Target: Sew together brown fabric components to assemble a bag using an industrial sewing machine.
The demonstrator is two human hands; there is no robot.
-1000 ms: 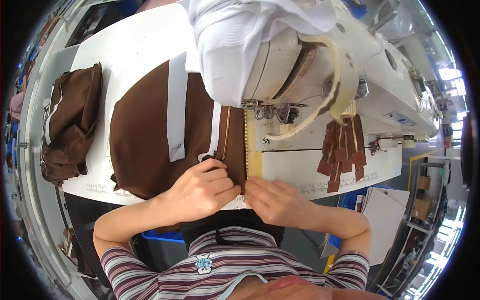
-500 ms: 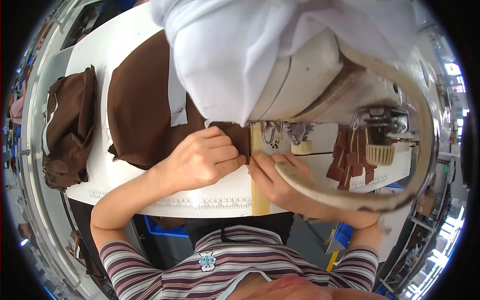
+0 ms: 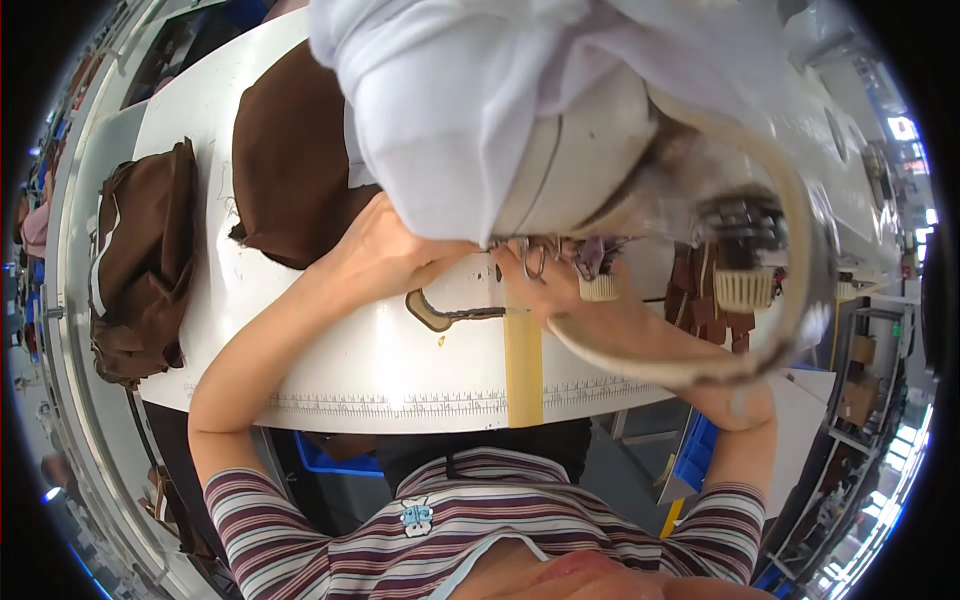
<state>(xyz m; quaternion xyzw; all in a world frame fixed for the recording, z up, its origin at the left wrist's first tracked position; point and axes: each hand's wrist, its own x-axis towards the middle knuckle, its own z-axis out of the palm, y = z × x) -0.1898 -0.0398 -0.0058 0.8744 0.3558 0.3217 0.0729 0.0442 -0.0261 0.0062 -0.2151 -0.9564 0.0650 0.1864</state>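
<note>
A brown fabric piece [image 3: 290, 165] with a white strip lies left of the sewing machine [image 3: 570, 165], whose head is draped with white cloth [image 3: 440, 120]. My left hand [image 3: 390, 250] is closed at the fabric's near right edge, its fingertips partly covered by the draped head. Beside the presser-foot area, my right hand [image 3: 560, 290] reaches in under the machine with fingers stretched forward. Machine parts and a curved beige guard [image 3: 640, 370] cover some of it. The zip's teeth are out of sight.
Left on the table is a folded brown fabric bundle [image 3: 148, 260]. Short brown zip pieces [image 3: 705, 310] lie at right behind a ribbed knob [image 3: 745, 290]. Yellow tape [image 3: 524, 370] crosses the printed ruler [image 3: 420, 404]. A slot [image 3: 430, 310] is cut in the tabletop.
Both hands have moved away from me, toward the machine's needle area. The brown fabric has shifted away too, uncovering the slot. The brass-toothed zip between my hands has gone from sight.
</note>
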